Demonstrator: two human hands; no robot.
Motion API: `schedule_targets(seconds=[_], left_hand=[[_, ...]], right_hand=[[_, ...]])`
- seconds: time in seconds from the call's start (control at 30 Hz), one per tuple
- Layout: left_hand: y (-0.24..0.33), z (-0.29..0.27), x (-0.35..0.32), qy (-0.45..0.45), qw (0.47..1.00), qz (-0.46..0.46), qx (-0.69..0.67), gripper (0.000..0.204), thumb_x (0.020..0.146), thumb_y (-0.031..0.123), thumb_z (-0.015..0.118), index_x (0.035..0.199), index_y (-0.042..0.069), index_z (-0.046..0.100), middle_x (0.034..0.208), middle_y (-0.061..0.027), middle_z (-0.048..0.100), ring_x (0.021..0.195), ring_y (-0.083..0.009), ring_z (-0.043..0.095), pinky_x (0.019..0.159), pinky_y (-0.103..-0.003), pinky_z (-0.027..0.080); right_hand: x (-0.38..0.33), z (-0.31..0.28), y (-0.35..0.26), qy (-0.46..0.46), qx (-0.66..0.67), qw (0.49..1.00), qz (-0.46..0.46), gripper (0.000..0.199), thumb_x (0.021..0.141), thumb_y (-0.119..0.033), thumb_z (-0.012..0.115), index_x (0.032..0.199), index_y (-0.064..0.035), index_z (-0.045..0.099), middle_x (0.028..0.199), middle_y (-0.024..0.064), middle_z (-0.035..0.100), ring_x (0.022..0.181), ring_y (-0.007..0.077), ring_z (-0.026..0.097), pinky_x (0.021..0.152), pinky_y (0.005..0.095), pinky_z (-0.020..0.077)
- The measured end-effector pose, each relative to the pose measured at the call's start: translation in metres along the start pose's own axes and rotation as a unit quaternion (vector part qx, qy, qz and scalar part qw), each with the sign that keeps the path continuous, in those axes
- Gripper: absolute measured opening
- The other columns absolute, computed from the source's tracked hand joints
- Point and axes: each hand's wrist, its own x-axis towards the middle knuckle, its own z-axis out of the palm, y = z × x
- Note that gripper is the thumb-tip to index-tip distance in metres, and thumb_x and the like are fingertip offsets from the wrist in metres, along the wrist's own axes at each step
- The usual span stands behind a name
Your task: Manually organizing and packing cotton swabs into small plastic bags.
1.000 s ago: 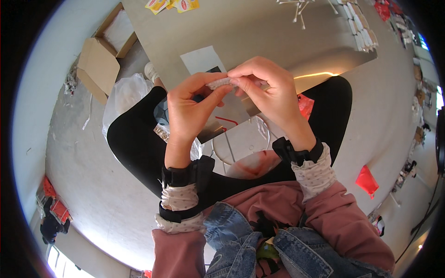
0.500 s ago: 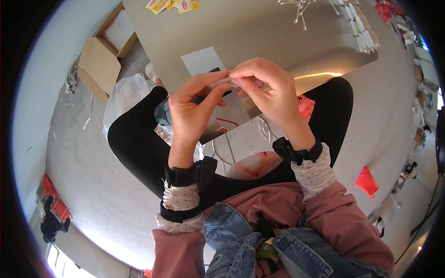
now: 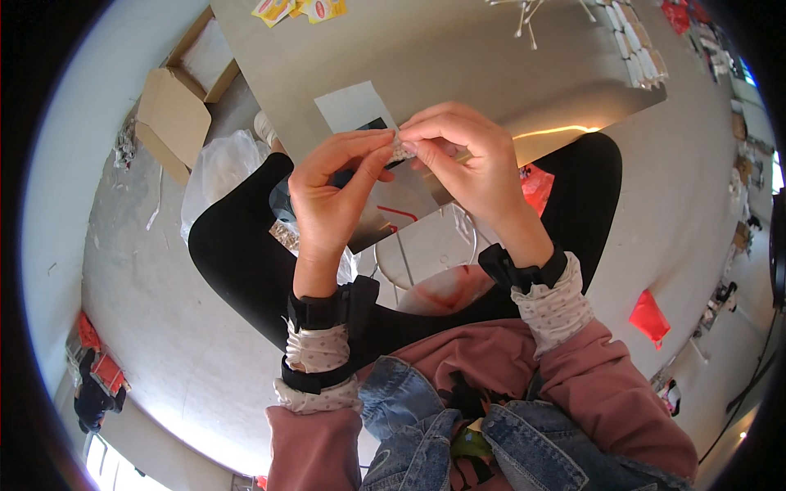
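Note:
Both hands meet over the near edge of the table [image 3: 458,61], pinching one small packet of cotton swabs [image 3: 400,152]. Its white, rounded tips show between my fingertips, with what looks like clear plastic around them. My left hand [image 3: 329,184] grips it from the left between thumb and fingers. From the right, my right hand [image 3: 475,159] pinches it the same way. Fingers hide most of the packet. Beneath the hands lie a white sheet [image 3: 350,106] and a dark flat piece [image 3: 372,125], partly covered.
Loose cotton swabs [image 3: 530,20] lie at the table's far side. A stack of white packs [image 3: 634,45] lines its right edge. Yellow sachets [image 3: 299,10] sit at the far left. An open cardboard box [image 3: 176,114] and a clear plastic bag [image 3: 219,176] are on the floor.
The packet has turned between my fingers, so its white tips now show where mostly clear plastic showed before. Both hands have shifted slightly left and remain pinched together.

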Motion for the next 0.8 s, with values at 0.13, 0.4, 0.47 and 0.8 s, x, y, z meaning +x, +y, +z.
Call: schedule_targets(seconds=[0.13,0.4,0.47,0.8], left_hand=[[0.004,0.001,-0.001,0.002,0.998,-0.058,-0.014,0.018,0.088,-0.004,0.071,0.106,-0.005,0.072,0.100,-0.0095,0.072,0.078,-0.0127,0.068,0.068,-0.024,0.057],[0.003,0.000,0.001,0.001,0.999,-0.037,-0.021,0.017,0.088,-0.004,0.071,0.104,-0.005,0.072,0.099,-0.0092,0.072,0.076,-0.0130,0.068,0.066,-0.023,0.055],[0.003,0.000,0.001,-0.001,0.999,-0.028,-0.022,0.016,0.088,-0.005,0.071,0.104,-0.005,0.072,0.099,-0.0094,0.072,0.076,-0.0132,0.068,0.066,-0.023,0.055],[0.002,-0.001,0.000,-0.002,1.000,-0.025,-0.007,0.017,0.087,-0.005,0.071,0.104,-0.004,0.073,0.097,-0.0081,0.072,0.073,-0.0111,0.067,0.065,-0.022,0.054]], right_hand=[[-0.002,-0.003,0.001,-0.010,0.006,1.000,0.002,0.015,0.092,0.006,0.063,0.104,0.0001,0.070,0.104,0.0090,0.069,0.084,0.0143,0.070,0.068,0.0249,0.0600],[-0.002,-0.015,-0.003,-0.024,0.084,0.991,0.104,0.009,0.099,-0.004,0.059,0.103,-0.0007,0.065,0.102,0.0063,0.071,0.084,0.0136,0.073,0.062,0.0233,0.0560],[-0.001,-0.016,-0.006,-0.027,0.071,0.991,0.111,0.009,0.098,-0.004,0.059,0.103,-0.0004,0.066,0.107,0.0091,0.071,0.084,0.0147,0.073,0.062,0.0234,0.0551],[0.000,-0.019,-0.013,-0.041,0.063,0.983,0.169,0.012,0.097,-0.004,0.061,0.105,-0.0008,0.069,0.109,0.0070,0.071,0.085,0.0141,0.071,0.064,0.0224,0.0539]])
